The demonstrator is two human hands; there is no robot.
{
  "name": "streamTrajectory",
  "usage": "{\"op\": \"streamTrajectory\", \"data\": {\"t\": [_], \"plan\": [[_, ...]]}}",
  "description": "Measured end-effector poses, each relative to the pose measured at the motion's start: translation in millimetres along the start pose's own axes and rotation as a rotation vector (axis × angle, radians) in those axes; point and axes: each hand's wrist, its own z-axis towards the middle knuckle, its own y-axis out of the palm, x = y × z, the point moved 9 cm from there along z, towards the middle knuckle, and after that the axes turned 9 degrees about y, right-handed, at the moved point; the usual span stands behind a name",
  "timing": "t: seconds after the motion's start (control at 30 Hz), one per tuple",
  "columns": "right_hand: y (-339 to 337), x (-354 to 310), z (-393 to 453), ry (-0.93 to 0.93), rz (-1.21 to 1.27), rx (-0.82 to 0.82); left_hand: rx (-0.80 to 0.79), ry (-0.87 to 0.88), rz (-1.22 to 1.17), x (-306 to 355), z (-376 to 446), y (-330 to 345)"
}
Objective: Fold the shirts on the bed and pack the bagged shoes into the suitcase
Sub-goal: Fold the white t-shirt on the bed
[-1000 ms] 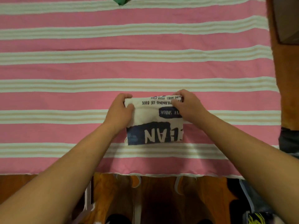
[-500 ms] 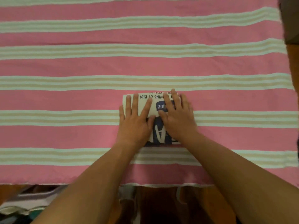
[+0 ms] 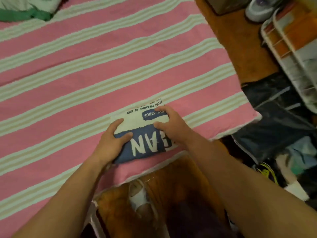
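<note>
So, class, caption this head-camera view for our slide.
Both hands, left and right, grip a folded shirt on the striped bed.

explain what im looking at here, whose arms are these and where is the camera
No machine here: the camera is worn on a person's head, looking down at their own bare arms. They stand at a bed with a pink striped cover. Both hands grip a folded white and blue printed shirt lying near the bed's edge: the left hand on its left side, the right hand on its right. An open dark suitcase lies on the floor to the right. A green and white garment sits at the far corner.
</note>
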Motion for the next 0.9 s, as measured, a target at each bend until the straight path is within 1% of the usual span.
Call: {"op": "streamTrajectory", "data": {"t": [0.03, 0.07, 0.1, 0.17, 0.2, 0.23, 0.27, 0.3, 0.37, 0.43, 0.47, 0.5, 0.53, 0.57, 0.6, 0.63, 0.67, 0.7, 0.73, 0.77, 0.83, 0.9], "plan": [[-17, 18, -29, 0.046, 0.108, 0.020, -0.069, 0.017, 0.004, 10, -15, 18], [-35, 44, -57, 0.111, 0.201, 0.037, -0.138, 0.068, 0.061, 23, -29, 43], [-57, 71, -84, 0.158, 0.243, 0.072, -0.226, 0.136, 0.126, 37, -42, 75], [-117, 133, -132, 0.184, 0.097, 0.192, -0.444, 0.265, 0.254, 66, -74, 160], [-151, 165, -151, 0.175, 0.031, 0.239, -0.586, 0.322, 0.332, 77, -92, 209], [-183, 195, -170, 0.164, 0.019, 0.243, -0.744, 0.376, 0.429, 86, -112, 261], [-212, 225, -186, 0.160, 0.046, 0.205, -0.905, 0.413, 0.523, 92, -134, 311], [-239, 255, -202, 0.166, 0.096, 0.129, -1.058, 0.446, 0.592, 96, -156, 362], [-283, 310, -233, 0.200, 0.206, -0.048, -1.314, 0.484, 0.676, 93, -195, 456], [-315, 369, -261, 0.253, 0.352, -0.232, -1.497, 0.457, 0.681, 80, -227, 540], [-331, 402, -272, 0.247, 0.435, -0.300, -1.560, 0.422, 0.700, 68, -235, 581], [-346, 437, -285, 0.248, 0.525, -0.310, -1.601, 0.411, 0.732, 54, -241, 622], [-366, 477, -298, 0.279, 0.600, -0.251, -1.594, 0.397, 0.771, 30, -240, 664], [-388, 521, -311, 0.335, 0.657, -0.131, -1.574, 0.381, 0.783, 10, -242, 705], [-412, 565, -327, 0.405, 0.715, 0.016, -1.535, 0.298, 0.755, -19, -241, 744], [-430, 605, -344, 0.448, 0.765, 0.129, -1.473, 0.210, 0.726, -51, -243, 780], [-445, 638, -361, 0.473, 0.794, 0.200, -1.380, 0.154, 0.747, -82, -244, 810], [-458, 672, -373, 0.495, 0.813, 0.242, -1.279, 0.154, 0.822, -109, -246, 838], [-466, 698, -381, 0.527, 0.810, 0.289, -1.176, 0.180, 0.937, -129, -244, 849], [-479, 728, -391, 0.561, 0.794, 0.351, -1.118, 0.215, 1.049, -149, -251, 868], [-506, 783, -402, 0.622, 0.765, 0.470, -1.075, 0.203, 1.119, -177, -268, 897], [-529, 823, -400, 0.665, 0.788, 0.548, -1.113, 0.181, 1.155, -191, -277, 917]]}}
